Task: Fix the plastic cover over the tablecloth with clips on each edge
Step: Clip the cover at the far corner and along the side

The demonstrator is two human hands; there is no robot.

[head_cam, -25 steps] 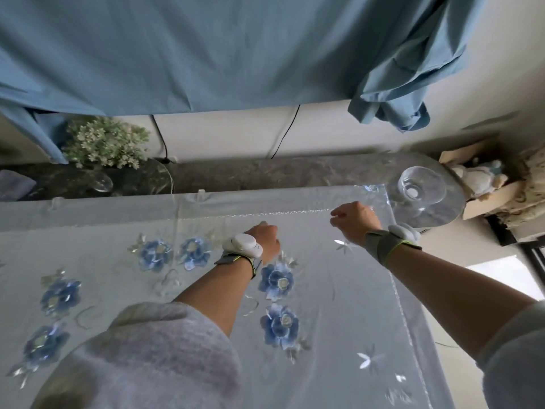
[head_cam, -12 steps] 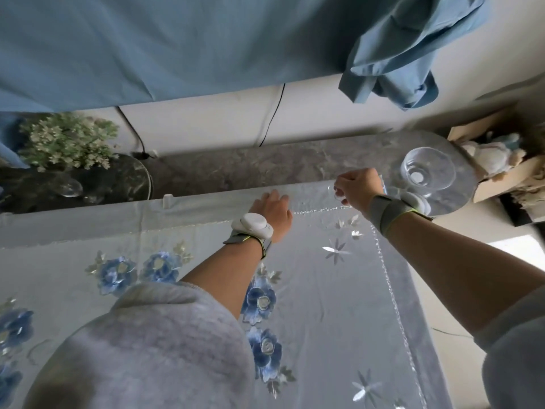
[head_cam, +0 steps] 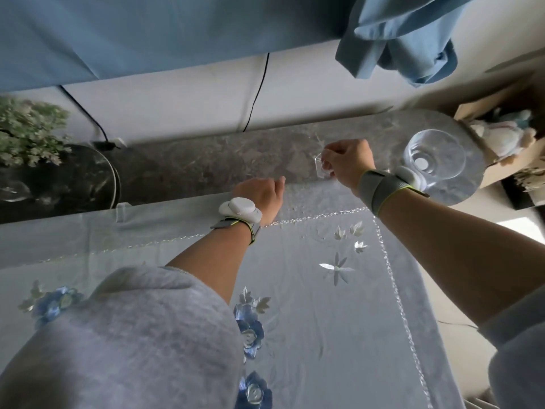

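While the left hand (head_cam: 259, 196) rests on the cover (head_cam: 309, 290) at the far edge, its grip hidden from me, the right hand (head_cam: 349, 163) pinches a clear clip (head_cam: 321, 168) in its fingers just past that edge. Push it on square, and keep the plastic taut!

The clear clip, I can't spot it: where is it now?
Head view, right of centre: the right hand pinches the clip at the tablecloth's far edge, left of the glass bowl.

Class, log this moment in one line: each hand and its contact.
left hand: rests on plastic cover, far edge | right hand: pinches clear clip near far corner
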